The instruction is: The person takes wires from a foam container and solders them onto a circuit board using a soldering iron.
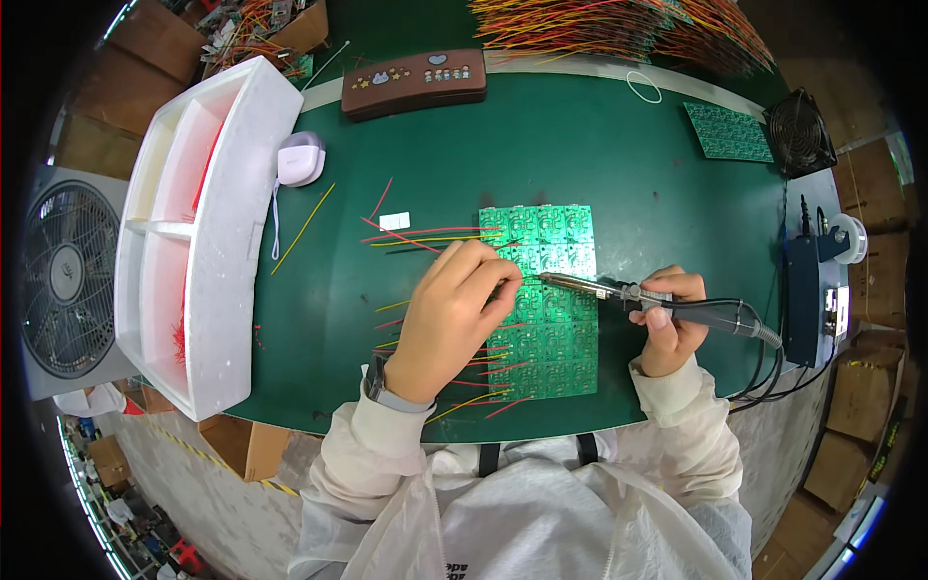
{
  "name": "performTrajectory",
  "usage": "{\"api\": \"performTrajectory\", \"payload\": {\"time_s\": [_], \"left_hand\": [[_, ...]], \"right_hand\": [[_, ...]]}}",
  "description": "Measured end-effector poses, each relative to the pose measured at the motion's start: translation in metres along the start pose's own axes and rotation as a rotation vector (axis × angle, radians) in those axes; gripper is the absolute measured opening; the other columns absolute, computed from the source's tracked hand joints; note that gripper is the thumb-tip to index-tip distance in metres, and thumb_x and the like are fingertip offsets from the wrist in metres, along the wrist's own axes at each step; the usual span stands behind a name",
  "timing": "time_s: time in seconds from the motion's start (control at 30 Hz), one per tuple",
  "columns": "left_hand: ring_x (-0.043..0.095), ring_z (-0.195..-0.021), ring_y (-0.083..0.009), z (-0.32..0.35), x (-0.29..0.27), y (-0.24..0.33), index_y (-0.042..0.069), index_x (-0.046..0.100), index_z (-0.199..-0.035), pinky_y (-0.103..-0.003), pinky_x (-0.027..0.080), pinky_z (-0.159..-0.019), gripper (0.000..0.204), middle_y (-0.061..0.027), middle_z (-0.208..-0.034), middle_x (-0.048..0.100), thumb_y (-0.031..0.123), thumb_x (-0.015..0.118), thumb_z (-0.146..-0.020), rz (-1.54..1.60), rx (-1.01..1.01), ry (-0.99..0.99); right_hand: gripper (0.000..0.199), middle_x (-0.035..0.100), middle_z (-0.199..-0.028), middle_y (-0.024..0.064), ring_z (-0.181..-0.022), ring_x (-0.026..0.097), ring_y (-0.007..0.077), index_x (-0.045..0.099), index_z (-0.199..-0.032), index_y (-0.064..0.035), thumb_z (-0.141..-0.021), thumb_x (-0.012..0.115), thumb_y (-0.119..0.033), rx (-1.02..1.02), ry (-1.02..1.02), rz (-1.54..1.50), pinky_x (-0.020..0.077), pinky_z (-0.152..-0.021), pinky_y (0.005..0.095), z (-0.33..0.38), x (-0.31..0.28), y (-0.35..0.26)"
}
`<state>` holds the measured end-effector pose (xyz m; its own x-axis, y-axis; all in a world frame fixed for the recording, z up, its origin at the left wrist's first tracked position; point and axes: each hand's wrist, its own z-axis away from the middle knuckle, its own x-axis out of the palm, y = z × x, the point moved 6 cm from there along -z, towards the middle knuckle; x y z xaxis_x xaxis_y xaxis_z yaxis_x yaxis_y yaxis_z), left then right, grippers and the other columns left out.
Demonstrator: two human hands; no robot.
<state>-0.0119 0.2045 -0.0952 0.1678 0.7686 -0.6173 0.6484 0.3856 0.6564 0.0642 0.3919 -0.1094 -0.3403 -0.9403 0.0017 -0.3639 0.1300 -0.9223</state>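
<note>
A green circuit board panel [565,372], divided into several repeated sections, lies flat on the green table before me. In my right hand [672,324] is a soldering iron [623,292], held from the right with its tip down at the board's middle. My left hand [452,314] reaches over the board's left edge. Its thumb and index finger are pinched beside the iron's tip on a thin wire, mostly hidden by the fingers. Red, yellow and black wires [425,238] stick out leftward from the board, above and below my left hand.
A white foam box [256,126] with compartments stands left, beside an earbud case [301,159] and a loose yellow wire [304,227]. At the back are a brown pencil case [414,85] and wire bundles [619,29]. Right: another board [727,131], a small fan [800,133], a soldering station [810,300].
</note>
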Motion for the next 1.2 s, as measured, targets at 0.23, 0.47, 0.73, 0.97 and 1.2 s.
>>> {"api": "performTrajectory", "payload": {"time_s": [0.23,0.47,0.73,0.97,1.2], "left_hand": [[0.049,-0.065,-0.0196,0.0,0.001,0.001,0.001,0.054,-0.071,-0.028,0.04,-0.056,0.014,-0.0057,-0.071,0.05,-0.005,0.062,-0.061,0.004,0.006,0.016],[0.046,-0.063,-0.0195,0.001,0.001,0.005,0.001,0.054,-0.071,-0.029,0.038,-0.054,0.015,-0.0053,-0.07,0.048,-0.005,0.062,-0.061,-0.035,0.047,0.029],[0.046,-0.062,-0.0192,0.001,0.001,0.007,0.002,0.054,-0.071,-0.029,0.038,-0.054,0.015,-0.0051,-0.07,0.048,-0.005,0.063,-0.061,-0.049,0.047,0.035],[0.048,-0.063,-0.0202,0.002,0.001,0.009,0.001,0.054,-0.071,-0.029,0.039,-0.054,0.016,-0.0056,-0.071,0.049,-0.004,0.063,-0.06,-0.116,0.083,0.046],[0.049,-0.062,-0.0207,0.004,0.0,0.011,0.001,0.055,-0.072,-0.029,0.041,-0.055,0.016,-0.0061,-0.071,0.051,-0.004,0.064,-0.059,-0.148,0.103,0.072]], "right_hand": [[0.023,0.048,-0.069,0.0066,-0.055,0.044,0.0082,0.047,-0.087,0.0008,-0.077,0.057,-0.017,-0.008,-0.042,0.006,0.0363,-0.053,0.0195,0.001,0.001,0.0],[0.022,0.048,-0.069,0.0064,-0.056,0.043,0.0081,0.047,-0.088,0.0006,-0.077,0.057,-0.016,0.002,-0.045,0.001,0.0356,-0.053,0.0198,0.001,0.003,0.0],[0.022,0.048,-0.069,0.0066,-0.056,0.044,0.0085,0.047,-0.087,0.001,-0.076,0.057,-0.015,-0.01,-0.046,0.029,0.0358,-0.054,0.0204,0.0,0.002,-0.001],[0.022,0.048,-0.071,0.0074,-0.057,0.044,0.0096,0.047,-0.088,0.0014,-0.076,0.056,-0.014,-0.005,-0.071,0.023,0.0367,-0.056,0.0211,0.001,0.002,-0.002],[0.024,0.052,-0.069,0.0111,-0.056,0.047,0.0138,0.048,-0.087,-0.0008,-0.073,0.059,-0.017,-0.102,-0.098,0.15,0.0389,-0.052,0.0242,0.005,0.0,-0.002]]}}
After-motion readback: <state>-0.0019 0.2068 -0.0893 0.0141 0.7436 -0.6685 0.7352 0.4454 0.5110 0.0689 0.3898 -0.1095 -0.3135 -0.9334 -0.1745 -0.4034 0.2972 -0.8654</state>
